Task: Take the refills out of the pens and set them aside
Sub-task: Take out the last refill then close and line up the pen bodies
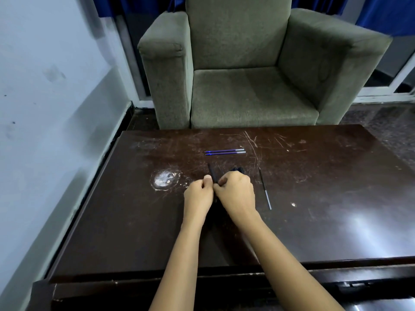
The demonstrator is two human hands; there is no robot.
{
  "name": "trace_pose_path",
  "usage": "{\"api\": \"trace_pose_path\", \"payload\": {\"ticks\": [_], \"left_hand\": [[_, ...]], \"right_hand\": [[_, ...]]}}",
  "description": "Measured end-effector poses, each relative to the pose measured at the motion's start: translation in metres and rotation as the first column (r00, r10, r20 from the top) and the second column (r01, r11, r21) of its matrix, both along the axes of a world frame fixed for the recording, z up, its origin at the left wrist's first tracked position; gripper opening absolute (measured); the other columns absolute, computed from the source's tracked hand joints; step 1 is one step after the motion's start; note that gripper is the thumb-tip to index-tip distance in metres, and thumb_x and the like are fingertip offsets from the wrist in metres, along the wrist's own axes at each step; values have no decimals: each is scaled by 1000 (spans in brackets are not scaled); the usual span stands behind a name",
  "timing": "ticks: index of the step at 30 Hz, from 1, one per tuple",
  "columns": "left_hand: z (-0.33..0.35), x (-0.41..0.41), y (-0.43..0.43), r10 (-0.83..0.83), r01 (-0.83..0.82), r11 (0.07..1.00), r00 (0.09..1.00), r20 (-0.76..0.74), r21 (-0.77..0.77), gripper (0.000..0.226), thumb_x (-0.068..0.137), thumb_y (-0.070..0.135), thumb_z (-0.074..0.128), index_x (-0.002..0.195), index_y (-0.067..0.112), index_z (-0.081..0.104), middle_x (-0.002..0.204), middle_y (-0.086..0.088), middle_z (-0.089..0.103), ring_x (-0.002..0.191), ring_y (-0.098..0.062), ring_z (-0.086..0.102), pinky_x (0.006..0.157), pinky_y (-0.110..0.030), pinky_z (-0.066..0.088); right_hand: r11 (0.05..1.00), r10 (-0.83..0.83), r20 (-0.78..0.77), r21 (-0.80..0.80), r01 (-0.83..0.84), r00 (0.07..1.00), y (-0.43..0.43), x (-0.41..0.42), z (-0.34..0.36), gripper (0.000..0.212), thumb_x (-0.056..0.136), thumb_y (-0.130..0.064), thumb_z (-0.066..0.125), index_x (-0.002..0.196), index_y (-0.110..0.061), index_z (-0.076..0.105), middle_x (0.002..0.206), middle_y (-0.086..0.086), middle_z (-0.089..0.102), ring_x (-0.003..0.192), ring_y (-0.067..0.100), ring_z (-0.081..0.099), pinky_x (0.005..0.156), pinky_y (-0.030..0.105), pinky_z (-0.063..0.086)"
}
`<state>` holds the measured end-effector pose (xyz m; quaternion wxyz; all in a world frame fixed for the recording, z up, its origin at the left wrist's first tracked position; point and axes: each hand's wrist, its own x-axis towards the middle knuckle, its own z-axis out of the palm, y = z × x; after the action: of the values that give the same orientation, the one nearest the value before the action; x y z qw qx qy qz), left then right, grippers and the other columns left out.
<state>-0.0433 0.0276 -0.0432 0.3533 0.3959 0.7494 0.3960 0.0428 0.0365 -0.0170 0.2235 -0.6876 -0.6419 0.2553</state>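
Over the middle of the dark wooden table (314,221), my left hand (198,195) and my right hand (235,194) meet on a dark pen (211,172) that sticks up and away between my fingertips. The right hand also holds a bundle of dark pens (238,169), whose ends show past its knuckles. Two blue refills (224,151) lie side by side farther back on the table. One black refill (265,188) lies just right of my right hand, pointing away from me.
A grey-green armchair (247,75) stands right behind the table's far edge. A white worn patch (165,178) marks the tabletop left of my hands. A pale wall (45,108) runs along the left side.
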Motion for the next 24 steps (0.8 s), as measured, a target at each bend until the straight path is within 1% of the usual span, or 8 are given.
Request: {"api": "trace_pose_path", "payload": {"ticks": [3, 6, 11, 15, 18, 21, 22, 24], "left_hand": [[0, -2, 3, 24, -35, 998, 977, 212, 47, 36, 98, 32, 45, 79, 21, 74, 87, -4, 73, 94, -25, 66, 82, -36, 51], [-1, -6, 2, 46, -72, 992, 971, 234, 101, 35, 97, 34, 47, 73, 26, 71, 82, 3, 74, 88, -22, 68, 85, -42, 55], [9, -1, -3, -140, 152, 976, 986, -84, 154, 33, 99, 36, 42, 80, 25, 67, 81, 6, 70, 77, -6, 60, 66, -22, 43], [12, 9, -4, -235, 233, 964, 972, 4, 127, 34, 100, 37, 38, 82, 24, 63, 82, 5, 67, 75, -8, 58, 64, -24, 42], [17, 12, -6, -228, 213, 967, 969, 97, 138, 29, 100, 39, 41, 100, 23, 66, 96, -1, 70, 94, -19, 64, 76, -36, 49], [24, 14, -9, -243, 217, 965, 949, 198, 147, 30, 99, 37, 45, 117, 22, 64, 121, -19, 61, 113, -39, 54, 87, -54, 47], [25, 15, -10, -255, 226, 962, 944, 210, 154, 29, 99, 37, 46, 117, 24, 64, 114, -16, 65, 108, -40, 57, 82, -55, 47], [24, 15, -9, -280, 254, 955, 943, 182, 153, 27, 99, 40, 44, 104, 28, 68, 70, 5, 71, 66, -28, 59, 55, -43, 44]], "right_hand": [[987, 69, -233, -124, -100, 970, 4, 5, 2, 13, 79, -27, 68, 76, -15, 73, 72, 4, 70, 66, 16, 65, 53, 21, 43], [969, 17, -424, -215, -119, 905, 10, 11, 1, 18, 78, -33, 72, 69, -17, 74, 59, -1, 67, 50, 10, 57, 53, 25, 48], [993, -107, -650, -34, 112, 752, 18, 13, -5, 26, 77, -41, 74, 83, -15, 73, 65, -3, 71, 64, 10, 66, 69, 30, 54], [993, -114, -749, -77, 84, 652, 20, 14, -8, 29, 86, -27, 69, 70, -2, 67, 60, 6, 61, 58, 14, 54, 62, 33, 46], [992, -127, -776, -110, 67, 618, 22, 15, -9, 20, 89, -20, 65, 74, -9, 73, 75, 13, 70, 75, 21, 65, 78, 39, 53], [989, -135, -845, -143, 25, 517, 24, 15, -4, 19, 94, -8, 56, 85, -11, 73, 81, 8, 71, 86, 22, 67, 87, 34, 55], [990, -126, -865, -140, 7, 485, 24, 16, -2, 20, 95, -7, 54, 86, -10, 71, 81, 7, 70, 84, 21, 65, 81, 29, 56], [990, -118, -888, -141, -19, 445, 23, 16, 1, 23, 97, -7, 50, 86, -11, 69, 80, 4, 68, 77, 16, 62, 64, 20, 52]]}}
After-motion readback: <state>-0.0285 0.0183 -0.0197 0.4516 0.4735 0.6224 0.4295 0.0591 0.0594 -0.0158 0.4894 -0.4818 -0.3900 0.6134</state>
